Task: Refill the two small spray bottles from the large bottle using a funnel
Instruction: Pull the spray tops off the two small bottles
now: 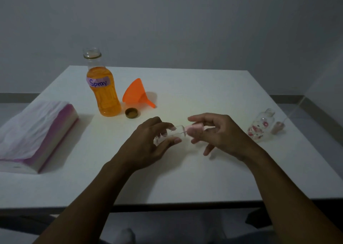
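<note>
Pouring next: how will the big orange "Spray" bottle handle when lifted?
The large bottle looks mostly full of orange liquid, so it is probably heavy for its size. Its cap lies beside it, so tilting could spill. Tall and narrow, it may tip if pushed high.

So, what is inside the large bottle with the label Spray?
The large bottle holds orange liquid up to its shoulder; the neck above is empty and the mouth is open. A cap lies beside it. The label hides a strip of the liquid.

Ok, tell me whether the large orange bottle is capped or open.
Open. The large bottle has a bare mouth; a brown cap lies on the table beside its base.
</note>
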